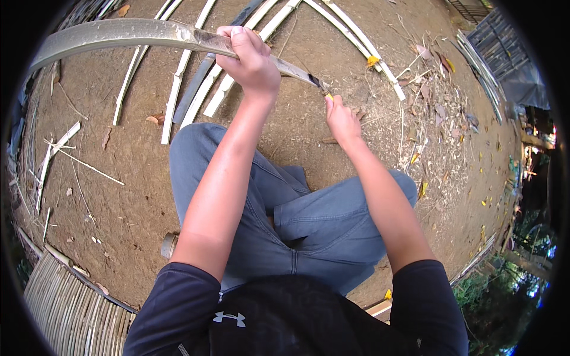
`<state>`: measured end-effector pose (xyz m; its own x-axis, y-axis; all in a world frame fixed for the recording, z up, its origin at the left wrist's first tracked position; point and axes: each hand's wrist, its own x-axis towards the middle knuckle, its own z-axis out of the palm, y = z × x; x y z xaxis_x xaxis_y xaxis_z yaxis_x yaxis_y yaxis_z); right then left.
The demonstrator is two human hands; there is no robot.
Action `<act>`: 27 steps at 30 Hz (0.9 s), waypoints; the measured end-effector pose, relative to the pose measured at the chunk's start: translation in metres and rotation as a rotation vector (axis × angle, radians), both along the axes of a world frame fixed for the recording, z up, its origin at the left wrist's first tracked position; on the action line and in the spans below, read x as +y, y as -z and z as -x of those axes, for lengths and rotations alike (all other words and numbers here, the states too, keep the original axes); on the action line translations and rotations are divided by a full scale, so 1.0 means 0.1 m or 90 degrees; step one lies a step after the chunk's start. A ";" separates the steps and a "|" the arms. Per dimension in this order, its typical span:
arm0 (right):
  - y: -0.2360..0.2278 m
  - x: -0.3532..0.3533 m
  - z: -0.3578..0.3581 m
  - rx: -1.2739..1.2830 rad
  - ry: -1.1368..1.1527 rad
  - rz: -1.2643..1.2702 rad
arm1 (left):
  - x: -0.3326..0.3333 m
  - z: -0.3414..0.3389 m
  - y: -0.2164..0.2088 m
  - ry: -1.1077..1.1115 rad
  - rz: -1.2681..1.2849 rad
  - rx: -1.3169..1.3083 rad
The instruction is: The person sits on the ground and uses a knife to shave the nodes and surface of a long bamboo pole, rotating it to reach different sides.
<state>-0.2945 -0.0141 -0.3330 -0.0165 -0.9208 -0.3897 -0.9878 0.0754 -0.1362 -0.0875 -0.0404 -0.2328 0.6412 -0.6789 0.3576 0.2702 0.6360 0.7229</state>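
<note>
The long strip is greyish beige with darker brown smudges, and the tool's handle is yellow. Creamy white colours the pale strips on the brown ground; a dark strip among them is slate grey. One leaf is bright yellow. The trousers are blue-grey, the shirt black with a light grey emblem. Toward the ground's near left corner, a slatted panel shows tan stripes parted by dark lines.

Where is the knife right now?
In the head view, the yellow-handled knife is above and right of centre, in the right grip, its blade by the right end of the held bamboo strip.
</note>
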 end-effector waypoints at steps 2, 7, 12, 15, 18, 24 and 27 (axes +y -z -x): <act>0.41 0.00 0.30 0.042 0.038 0.020 | 0.02 0.05 0.03 -0.013 -0.006 -0.007; 0.31 -0.03 0.12 0.041 0.049 0.022 | -0.02 0.02 0.02 -0.002 0.015 -0.002; -0.23 0.08 -0.20 0.005 -0.006 -0.003 | -0.04 -0.01 -0.01 -0.017 0.039 0.029; 0.50 -0.08 0.39 0.068 0.075 -0.016 | -0.04 0.06 -0.02 -0.010 0.052 0.021; 0.49 -0.07 0.35 0.042 0.053 -0.029 | 0.01 0.05 -0.01 0.020 0.046 0.044; -0.02 -0.01 0.02 -0.013 0.051 -0.028 | -0.03 0.03 0.01 0.014 0.042 0.048; -0.30 0.12 -0.25 -0.067 0.038 0.019 | 0.00 0.01 0.00 0.002 0.008 0.007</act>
